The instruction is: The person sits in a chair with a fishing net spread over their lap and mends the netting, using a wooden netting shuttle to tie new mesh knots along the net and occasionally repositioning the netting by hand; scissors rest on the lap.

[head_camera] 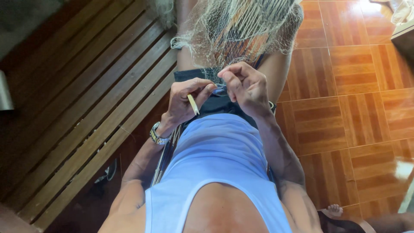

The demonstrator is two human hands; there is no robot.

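The net (241, 30) runs off the top edge; where it meets the right hand (246, 86) the strands are too fine to tell; a foot (334, 210) is cut off at the bottom.

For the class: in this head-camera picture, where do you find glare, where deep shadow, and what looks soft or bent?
Head view: glare on the glossy floor tiles at the top and right edge; deep shadow over the slatted bench; the net looks soft; both hands, left hand and right hand, are evenly lit; bench slats splay from wide-angle distortion.
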